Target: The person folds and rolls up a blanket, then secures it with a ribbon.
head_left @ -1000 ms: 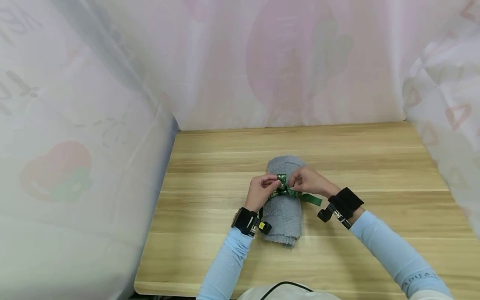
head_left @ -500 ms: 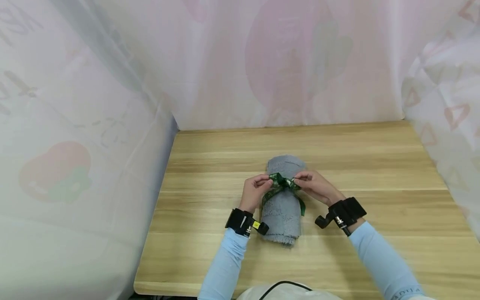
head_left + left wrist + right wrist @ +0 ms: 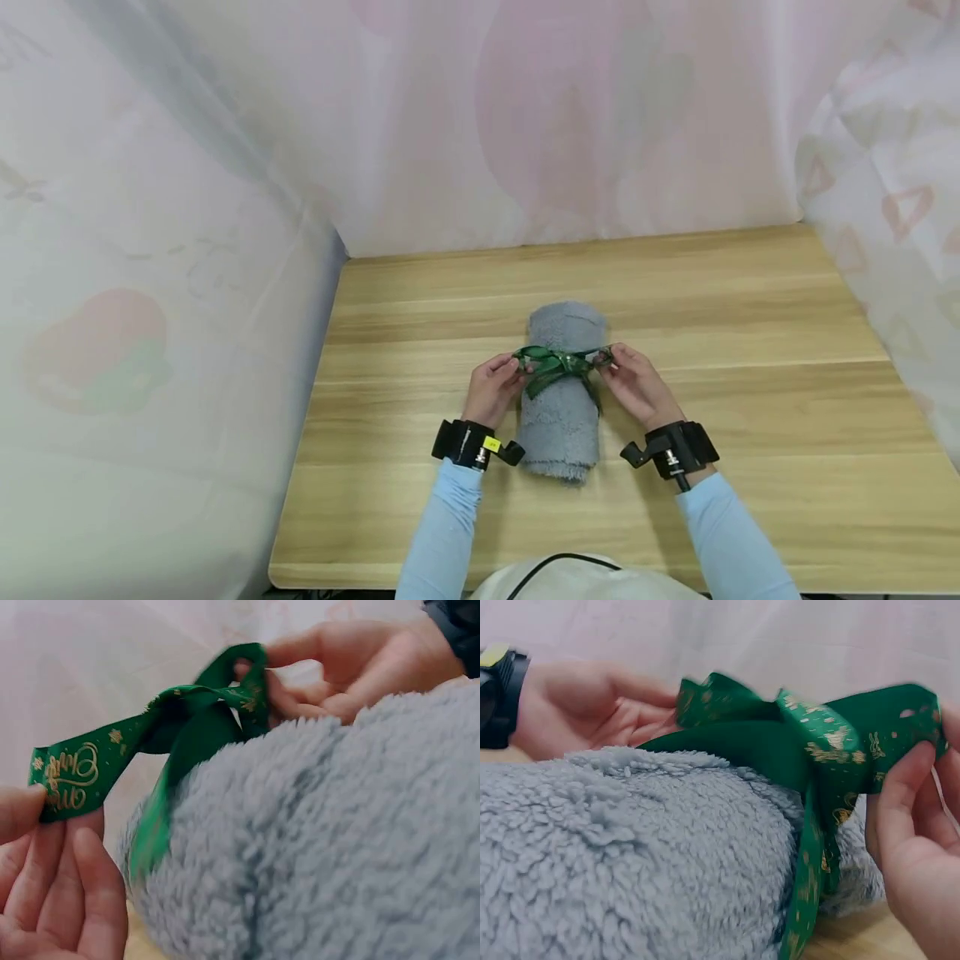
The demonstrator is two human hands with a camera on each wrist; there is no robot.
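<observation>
Pinching green ribbon (image 3: 558, 363) loops over a rolled grey towel (image 3: 562, 400).
Left hand (image 3: 491, 390) and right hand (image 3: 636, 386) are each gripping a loop; the knot is blurring, and the towel is hiding the ribbon beneath.

One towel (image 3: 561, 400) — one ribbon (image 3: 558, 364)

A light wooden table (image 3: 750, 333) — pale, pink-printed curtains (image 3: 570, 125) hang close on three sides.

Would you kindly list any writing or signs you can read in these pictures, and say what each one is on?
Gold cursive script and small stars on the green ribbon: the letters cannot be made out.
Gold print on the ribbon in the right wrist view: blurred, unreadable.
Yellow tag on the left wrist strap: too small to read.
Nothing else carries legible text.
</observation>
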